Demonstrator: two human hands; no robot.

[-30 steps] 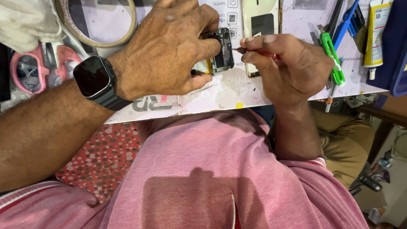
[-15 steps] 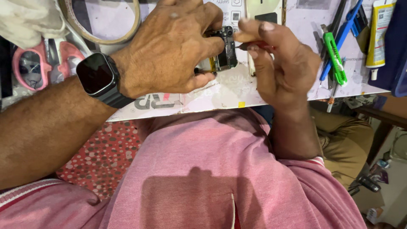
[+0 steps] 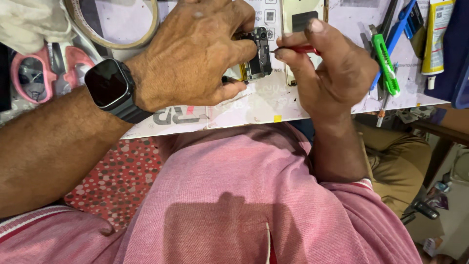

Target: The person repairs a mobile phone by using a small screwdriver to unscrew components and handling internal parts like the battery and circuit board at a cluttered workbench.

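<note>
Two hands at work on an opened phone at the top centre of the frame.

Nearest, my pink shirt (image 3: 244,195) fills the bottom; above it my left hand (image 3: 195,54), smartwatch (image 3: 110,88) on the wrist, curls down over the opened phone (image 3: 258,51), pinning it to the white mat (image 3: 254,105). My right hand (image 3: 332,73) pinches a red-handled tool (image 3: 298,49), tip at the phone's edge. Farther off: pink scissors (image 3: 29,73) upper left, green cutter (image 3: 385,63) upper right.

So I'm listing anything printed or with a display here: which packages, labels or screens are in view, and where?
Smartwatch: left wrist, dark square screen, black band.
Tube: top right, yellow and white, printed label.
Code stickers: top centre on the white board, small black-and-white squares.
</note>
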